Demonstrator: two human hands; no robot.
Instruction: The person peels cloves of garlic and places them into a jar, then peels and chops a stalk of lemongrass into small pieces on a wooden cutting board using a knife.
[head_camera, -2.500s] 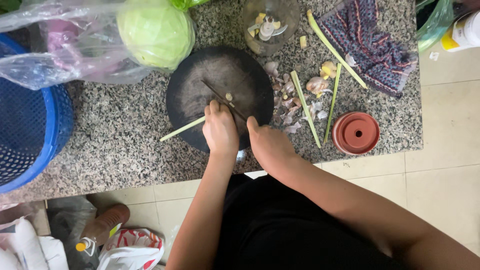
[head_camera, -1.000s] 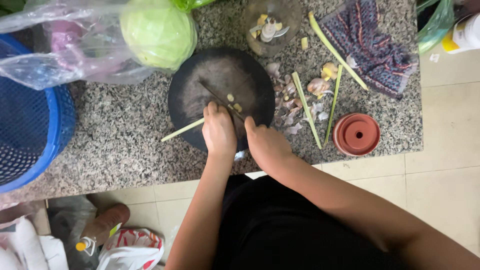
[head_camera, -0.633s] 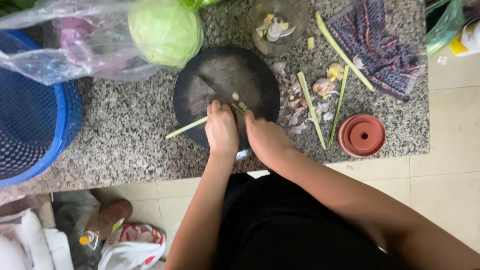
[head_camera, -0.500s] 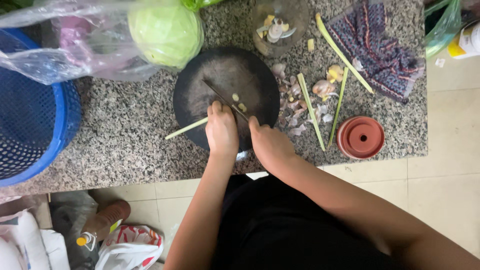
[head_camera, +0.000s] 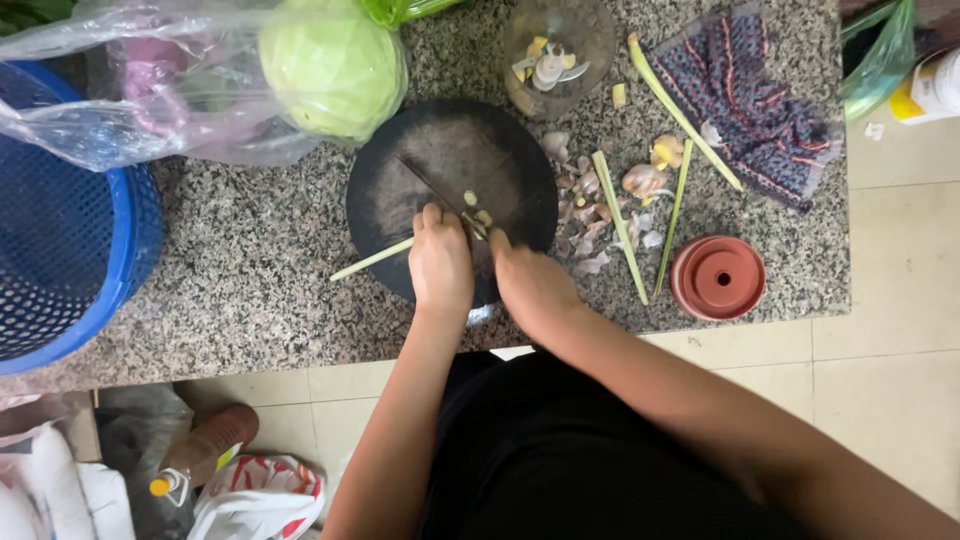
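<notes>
Sensibly, the left hand (head_camera: 440, 262) pinned the lemongrass stalk (head_camera: 372, 259) on the round dark board (head_camera: 400, 170), fingertips tucked clear, while the right hand (head_camera: 530, 285) gripped the knife (head_camera: 440, 195) slicing just beside them.

Left hand (head_camera: 441, 262) curled palm-down, right hand (head_camera: 530, 283) fisted just beside, forearms angled inward

You have one view only, from the camera on your head, looking almost straight down from fairly close above. It faces the stone counter (head_camera: 250, 290), with the round dark board (head_camera: 400, 170) near centre and floor tiles (head_camera: 900, 300) at right.
</notes>
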